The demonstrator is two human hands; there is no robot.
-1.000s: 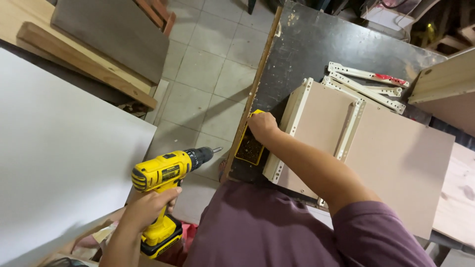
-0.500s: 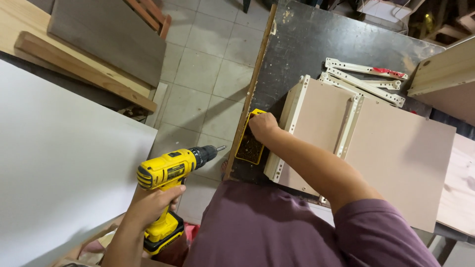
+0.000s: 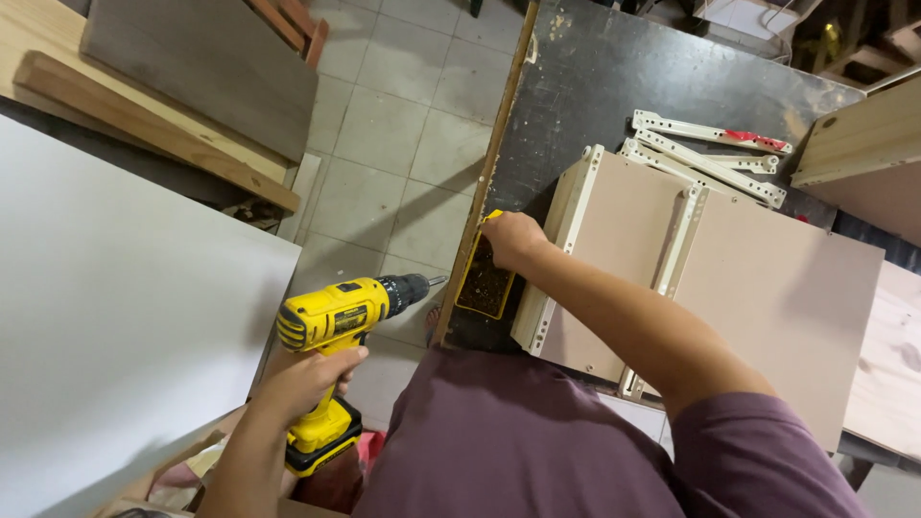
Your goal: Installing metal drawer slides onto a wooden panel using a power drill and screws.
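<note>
Barely anything had shifted since the earlier frames: the drill (image 3: 338, 321) sat a touch lower and nearer the body, and the right hand (image 3: 511, 238) stayed at the yellow tray (image 3: 484, 280). Left hand (image 3: 305, 382) was closed around the grip of the yellow-and-black cordless drill, held out over the tiled floor (image 3: 403, 153), its bit pointing right toward the wooden edge strip (image 3: 484, 182) of the dark surface (image 3: 614, 86), close to it but not touching. Right hand reached across the body and was curled at the top end of the small yellow tray, fingers dipped in; whether it pinched anything could not be told, contents looked like small dark bits, too small to tell. Tray lay on the surface's near-left edge, just beside a flat beige panel (image 3: 624, 240) with white drawer runners (image 3: 710, 153) mounted on it and more lying loose behind. White board (image 3: 115, 326) to the left, timber planks (image 3: 144, 105) top left. Step in hand looked like picking a fastener from the tray while the drill waited. Next move would call for a firm pinch on one piece, seating it on the bit, and bringing the drill over to the panel.
</note>
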